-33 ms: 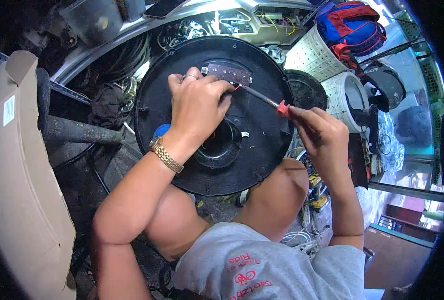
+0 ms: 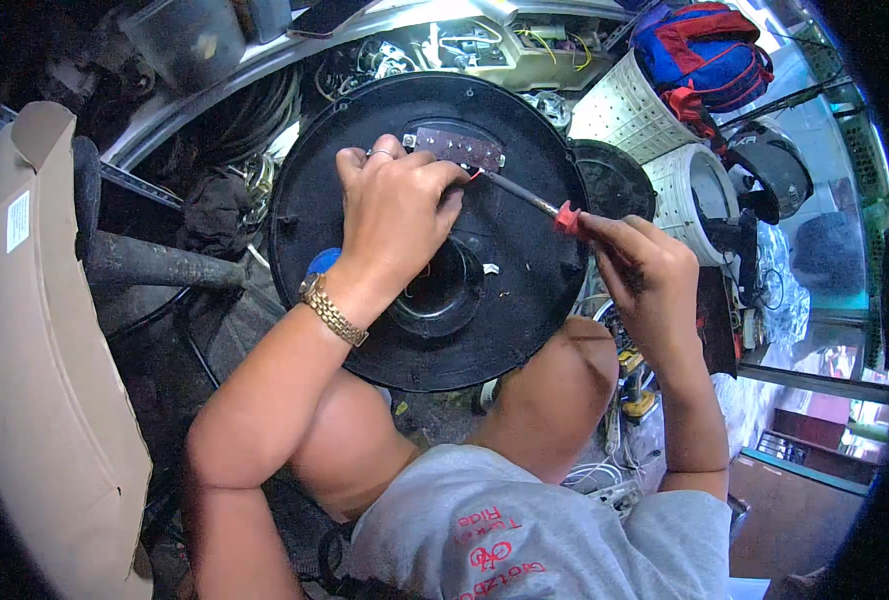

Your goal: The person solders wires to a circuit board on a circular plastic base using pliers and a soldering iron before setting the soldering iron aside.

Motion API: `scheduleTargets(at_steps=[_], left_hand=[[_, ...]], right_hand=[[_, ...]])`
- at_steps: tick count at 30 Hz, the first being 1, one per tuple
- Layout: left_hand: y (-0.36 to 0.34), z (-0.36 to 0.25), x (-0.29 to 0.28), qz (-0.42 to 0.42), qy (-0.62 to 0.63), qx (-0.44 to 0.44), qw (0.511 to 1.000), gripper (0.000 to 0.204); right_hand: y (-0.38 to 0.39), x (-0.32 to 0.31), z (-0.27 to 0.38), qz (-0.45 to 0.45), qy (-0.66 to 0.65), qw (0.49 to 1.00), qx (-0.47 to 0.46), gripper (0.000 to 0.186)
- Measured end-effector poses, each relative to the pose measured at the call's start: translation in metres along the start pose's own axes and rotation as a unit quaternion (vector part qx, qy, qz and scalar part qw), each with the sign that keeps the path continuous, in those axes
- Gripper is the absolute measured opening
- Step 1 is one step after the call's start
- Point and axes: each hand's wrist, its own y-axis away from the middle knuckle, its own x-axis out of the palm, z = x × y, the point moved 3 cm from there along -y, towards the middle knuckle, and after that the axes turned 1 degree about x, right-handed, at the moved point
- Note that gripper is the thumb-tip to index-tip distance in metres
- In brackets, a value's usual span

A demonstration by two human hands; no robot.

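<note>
A large round black plastic housing (image 2: 335,300) rests over my knees. A dark strip with small studs and end brackets (image 2: 460,145) sits in its upper part. My left hand (image 2: 400,205) is bent at the strip's lower left, fingers pinched on something I cannot make out. My right hand (image 2: 650,265) grips a soldering iron (image 2: 530,197) by its red collar, its tip near a thin red wire beside my left fingers. A blue round object (image 2: 325,260) shows partly behind my left wrist.
Cardboard (image 2: 50,350) lines the left, beside a dark metal post (image 2: 165,270). White perforated baskets (image 2: 620,115), a blue-and-red bag (image 2: 700,55) and a black helmet (image 2: 775,170) are at right. A yellow power tool (image 2: 640,400) lies low right; cables and metal parts (image 2: 445,45) are behind.
</note>
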Motion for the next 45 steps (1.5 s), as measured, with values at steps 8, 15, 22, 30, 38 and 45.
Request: scheduleTargets(at_steps=[8, 15, 22, 30, 38, 45], left_hand=[[-0.001, 0.000, 0.001, -0.002, -0.001, 0.001, 1.000, 0.013], [-0.001, 0.000, -0.001, -0.005, 0.005, 0.001, 1.000, 0.013], [-0.001, 0.000, 0.000, 0.000, 0.002, -0.004, 1.000, 0.014], [-0.001, 0.001, 0.001, -0.002, 0.006, -0.001, 1.000, 0.014], [-0.001, 0.002, 0.001, 0.002, -0.001, -0.001, 1.000, 0.014], [-0.001, 0.000, -0.001, -0.001, 0.003, -0.002, 1.000, 0.015]], right_hand=[[0.001, 0.000, 0.000, -0.001, 0.013, 1.000, 0.004, 0.026], [0.002, 0.004, -0.002, 0.001, 0.008, 1.000, 0.009, 0.026], [0.006, 0.006, -0.002, 0.005, 0.002, 1.000, 0.019, 0.027], [0.012, 0.009, -0.004, 0.006, -0.002, 0.999, 0.037, 0.027], [0.011, 0.007, -0.002, -0.007, -0.016, 0.999, 0.034, 0.027], [0.009, 0.006, -0.002, -0.018, -0.026, 0.999, 0.020, 0.027]])
